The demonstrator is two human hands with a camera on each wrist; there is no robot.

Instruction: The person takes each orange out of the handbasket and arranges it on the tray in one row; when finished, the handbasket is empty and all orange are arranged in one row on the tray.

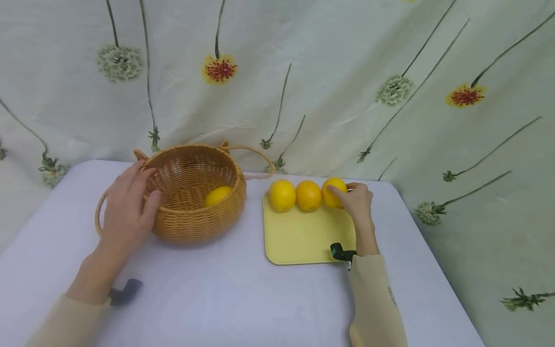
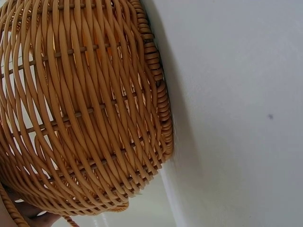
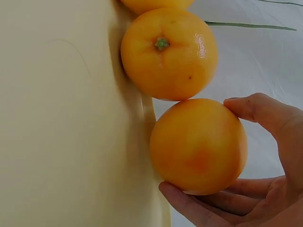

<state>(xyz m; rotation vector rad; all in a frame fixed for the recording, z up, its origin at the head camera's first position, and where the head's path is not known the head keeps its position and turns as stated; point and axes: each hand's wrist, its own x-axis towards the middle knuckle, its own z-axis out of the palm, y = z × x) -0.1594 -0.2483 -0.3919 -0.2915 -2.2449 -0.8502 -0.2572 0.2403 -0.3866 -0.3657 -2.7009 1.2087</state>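
In the head view my right hand (image 1: pixel 359 198) holds the rightmost orange (image 1: pixel 333 192) at the back right of a yellow tray (image 1: pixel 303 241). The right wrist view shows that orange (image 3: pixel 199 146) between my thumb and fingers, touching the orange (image 3: pixel 169 54) beside it. Two more oranges sit in the row, a middle one (image 1: pixel 308 195) and a left one (image 1: pixel 282 195). My left hand (image 1: pixel 130 202) grips the left rim of a round wicker basket (image 1: pixel 201 226). Inside it lies a yellow-orange fruit (image 1: pixel 218 196), partly hidden by the front wall.
A looped handle (image 1: pixel 260 153) sticks out from the basket's right side towards the tray. Both stand on a white-covered table (image 1: pixel 243 299). Behind the table hangs a pale cloth (image 1: pixel 338 86) printed with flowers.
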